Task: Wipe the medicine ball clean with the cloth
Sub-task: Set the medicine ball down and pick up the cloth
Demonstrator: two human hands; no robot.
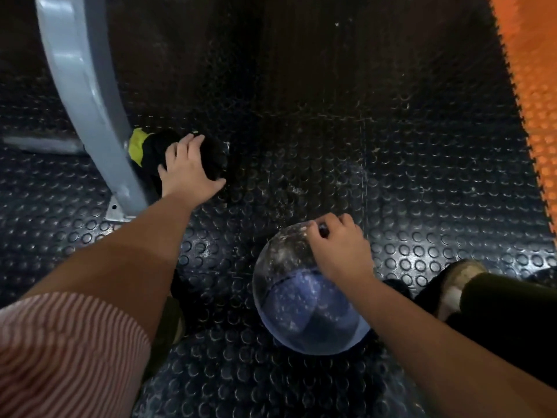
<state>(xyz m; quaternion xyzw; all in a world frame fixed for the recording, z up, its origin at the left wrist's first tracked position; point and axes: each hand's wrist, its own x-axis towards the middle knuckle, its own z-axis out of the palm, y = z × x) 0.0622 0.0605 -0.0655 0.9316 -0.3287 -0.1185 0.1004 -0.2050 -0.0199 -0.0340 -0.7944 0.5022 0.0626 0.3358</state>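
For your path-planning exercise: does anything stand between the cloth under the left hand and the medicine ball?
Nothing visible does. The cloth lies beside the grey frame leg, under the left hand. Only bare studded floor mat separates it from the medicine ball, which the right hand touches on top.

The medicine ball (301, 306) is black on top and blue underneath, speckled all over with whitish dust. The cloth (150, 152) is black with a yellow-green patch. The floor (422, 176) is black rubber with a raised circle pattern, and there's an orange mat (536, 86) with little bumps along one edge. The frame leg (84, 86) is pale grey-blue, and the sleeve (60, 351) has thin red-and-white stripes.
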